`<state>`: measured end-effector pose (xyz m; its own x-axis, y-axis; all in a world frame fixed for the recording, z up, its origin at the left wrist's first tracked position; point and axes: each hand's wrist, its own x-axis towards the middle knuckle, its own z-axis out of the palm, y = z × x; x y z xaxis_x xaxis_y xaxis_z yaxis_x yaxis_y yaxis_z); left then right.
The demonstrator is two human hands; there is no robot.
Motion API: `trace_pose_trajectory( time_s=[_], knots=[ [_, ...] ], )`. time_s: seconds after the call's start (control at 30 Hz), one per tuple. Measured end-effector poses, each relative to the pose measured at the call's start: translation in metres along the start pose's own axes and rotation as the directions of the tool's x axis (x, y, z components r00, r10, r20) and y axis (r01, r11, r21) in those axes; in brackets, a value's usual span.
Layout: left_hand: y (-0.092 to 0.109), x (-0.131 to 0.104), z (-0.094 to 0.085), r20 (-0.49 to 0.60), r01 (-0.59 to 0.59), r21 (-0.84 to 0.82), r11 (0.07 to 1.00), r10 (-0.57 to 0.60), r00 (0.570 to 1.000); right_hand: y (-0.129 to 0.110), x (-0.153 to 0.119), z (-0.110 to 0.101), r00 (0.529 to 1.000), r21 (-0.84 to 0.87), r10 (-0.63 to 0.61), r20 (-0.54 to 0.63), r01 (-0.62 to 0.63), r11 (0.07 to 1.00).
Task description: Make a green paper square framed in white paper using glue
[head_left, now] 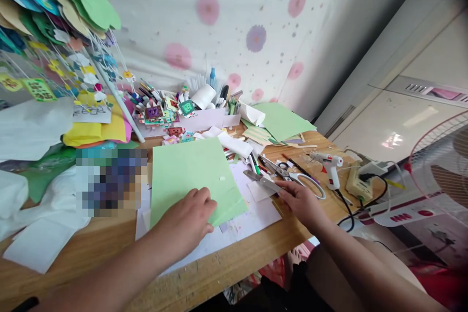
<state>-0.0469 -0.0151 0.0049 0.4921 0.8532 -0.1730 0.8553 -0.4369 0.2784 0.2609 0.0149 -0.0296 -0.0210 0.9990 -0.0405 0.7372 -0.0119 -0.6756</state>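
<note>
A sheet of light green paper (190,170) lies over a white sheet (263,214) on the wooden table. My left hand (192,214) presses on its lower part, fingers curled and thumb at the near edge; the fingertips are partly hidden. To the right, my right hand (298,200) is closed round the handle of a knife (268,185). Its blade points left, a little above a small piece of white paper. Scissors (305,181) with pale handles lie just behind my right hand.
A glue gun (329,168) stands near a power strip (358,183) with cords. Behind are boxes of pens (201,119) and more green paper (283,119). Paper hangings (84,53) and white sheets (40,204) fill the left. A fan (442,161) stands right.
</note>
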Motion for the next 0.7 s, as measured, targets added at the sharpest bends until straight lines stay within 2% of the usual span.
trace_pose_trajectory(
  time_s=[0.03, 0.1, 0.17, 0.23, 0.33, 0.43, 0.53, 0.63, 0.7],
  knots=[
    [0.004, -0.002, 0.001, -0.005, 0.019, 0.047, 0.999, -0.019, 1.000, -0.007, 0.002, 0.001, 0.998, -0.121, -0.062, -0.011, 0.060, 0.991],
    [0.011, -0.005, 0.003, -0.007, 0.037, 0.119, 0.992, -0.037, 0.999, -0.023, 0.005, -0.002, 0.975, -0.361, -0.218, -0.047, 0.187, 0.914],
    [0.014, -0.006, 0.004, -0.003, 0.031, 0.163, 0.986, -0.031, 1.000, -0.043, 0.011, -0.003, 0.940, -0.477, -0.339, -0.043, 0.279, 0.834],
    [0.016, -0.007, 0.005, 0.009, 0.021, 0.184, 0.983, -0.024, 1.000, -0.065, 0.023, 0.005, 0.935, -0.414, -0.351, 0.054, 0.341, 0.844],
    [0.017, -0.009, 0.005, 0.015, 0.018, 0.179, 0.984, -0.021, 1.000, -0.096, 0.050, 0.031, 0.918, -0.241, -0.328, 0.224, 0.379, 0.894],
    [0.018, -0.011, 0.006, -0.002, 0.028, 0.165, 0.986, -0.028, 1.000, -0.118, 0.076, 0.062, 0.926, -0.174, -0.301, 0.229, 0.343, 0.923],
    [0.017, -0.012, 0.011, -0.008, 0.033, 0.157, 0.987, -0.032, 0.999, -0.128, 0.092, 0.081, 0.949, -0.076, -0.252, 0.189, 0.270, 0.960],
    [0.012, -0.014, 0.018, -0.050, -0.016, 0.164, 0.986, 0.024, 0.998, -0.132, 0.096, 0.085, 0.966, 0.082, -0.186, 0.179, 0.174, 0.981],
    [0.005, -0.017, 0.020, -0.155, -0.058, 0.177, 0.983, 0.086, 0.984, -0.132, 0.098, 0.081, 0.963, 0.215, -0.158, 0.217, 0.111, 0.970]
  ],
)
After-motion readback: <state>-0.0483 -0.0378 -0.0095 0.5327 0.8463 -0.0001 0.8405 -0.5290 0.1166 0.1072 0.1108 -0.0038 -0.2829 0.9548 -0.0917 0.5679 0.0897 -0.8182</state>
